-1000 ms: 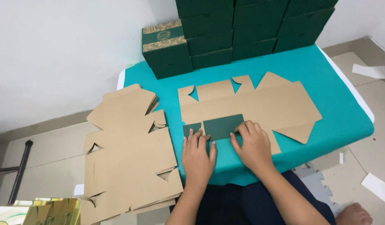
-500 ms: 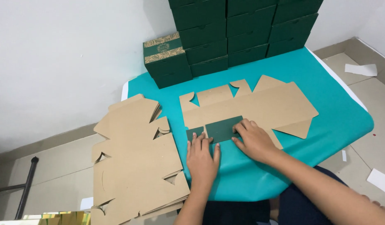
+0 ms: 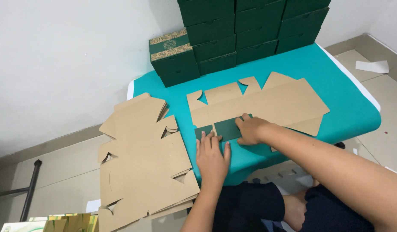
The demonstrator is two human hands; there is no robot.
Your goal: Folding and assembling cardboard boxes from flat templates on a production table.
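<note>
A flat brown die-cut cardboard box blank (image 3: pixel 267 101) lies unfolded on the teal-covered table (image 3: pixel 348 111). Its near flaps are folded over and show their dark green printed side (image 3: pixel 226 128). My left hand (image 3: pixel 212 157) rests flat, fingers together, with its fingertips on the green flap's near edge. My right hand (image 3: pixel 250 129) presses down on the right part of the same green flap, fingers curled over the fold. Neither hand grips anything.
A thick stack of brown flat blanks (image 3: pixel 140 161) sits at the table's left end and overhangs it. Assembled dark green boxes (image 3: pixel 250 30) are stacked against the wall at the back, one with a patterned lid (image 3: pixel 170 49). White paper scrap (image 3: pixel 372 66) lies on the floor.
The view has shifted a little. Both hands stay on the green flap; my right hand has slid slightly left along the fold.
</note>
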